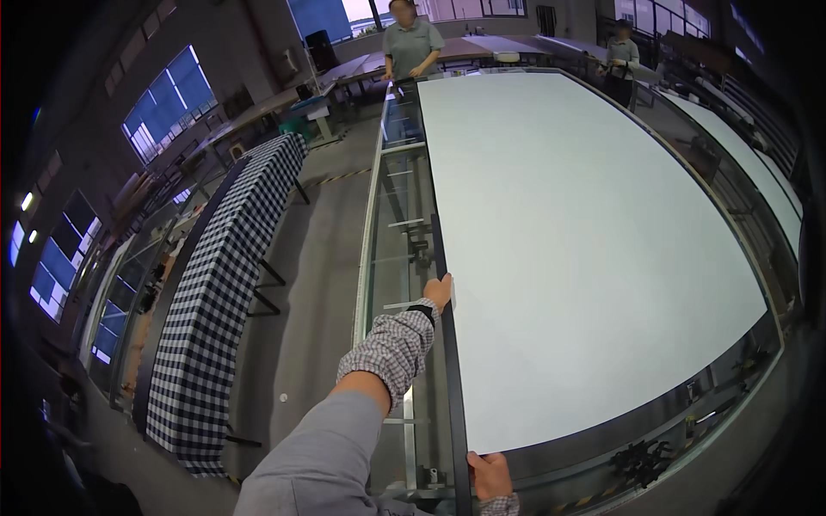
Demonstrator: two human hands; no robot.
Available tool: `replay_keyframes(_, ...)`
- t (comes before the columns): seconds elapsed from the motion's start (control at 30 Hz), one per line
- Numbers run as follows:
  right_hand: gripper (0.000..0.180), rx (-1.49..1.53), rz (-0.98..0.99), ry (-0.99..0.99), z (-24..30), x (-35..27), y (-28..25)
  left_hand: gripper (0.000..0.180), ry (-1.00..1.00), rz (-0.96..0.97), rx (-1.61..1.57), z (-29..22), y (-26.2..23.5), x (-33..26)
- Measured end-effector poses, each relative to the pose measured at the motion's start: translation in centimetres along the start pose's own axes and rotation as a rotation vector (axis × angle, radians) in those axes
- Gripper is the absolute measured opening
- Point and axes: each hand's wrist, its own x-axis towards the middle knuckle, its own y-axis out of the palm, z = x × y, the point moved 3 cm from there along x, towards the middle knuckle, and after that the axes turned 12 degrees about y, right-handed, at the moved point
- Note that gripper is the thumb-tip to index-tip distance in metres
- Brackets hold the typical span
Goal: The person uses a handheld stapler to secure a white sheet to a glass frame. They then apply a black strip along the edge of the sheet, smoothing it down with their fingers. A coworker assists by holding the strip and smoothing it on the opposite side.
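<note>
A large white sheet (585, 241) lies over a long glass-topped table. Along its left edge runs a long, thin black bar (455, 387). My left hand (439, 292) is closed around this bar about midway up the sheet's left side, its arm reaching in from the lower edge in a grey sleeve and checked oversleeve. Nearer to me, my right hand (490, 476) grips the bar beside the sheet's near left corner, thumb on top. The undersides of both grips are hidden.
A co-worker (411, 43) stands at the table's far left end, hands near its edge. Another person (621, 60) is at the far right. To the left stands a long narrow table under a black-and-white checked cloth (224, 275). The table's glass rim (372, 232) runs left of the bar.
</note>
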Motion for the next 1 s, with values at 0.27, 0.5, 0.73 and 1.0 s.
replay_keyframes(0.27, 0.015, -0.047, -0.127, -0.13, -0.7, 1.2, 0.0, 0.046, 0.111, 0.045, 0.155, -1.2, -1.6, -8.3)
replay_keyframes(0.5, 0.026, -0.206, -0.139, -0.251, -1.2, 0.5, 0.8, 0.05, -0.011, 0.18, -0.136, 0.7, -2.5, -26.9)
replay_keyframes(0.73, 0.028, -0.17, -0.119, -0.271, -0.6, 0.8, 1.4, 0.043, -0.15, 0.124, -0.296, -3.8, -3.8, -30.2)
replay_keyframes(1.0, 0.022, -0.335, -0.185, -0.428, 0.6, -0.9, 3.2, 0.054, -0.199, 0.02, -0.337, -3.3, -3.2, -29.6)
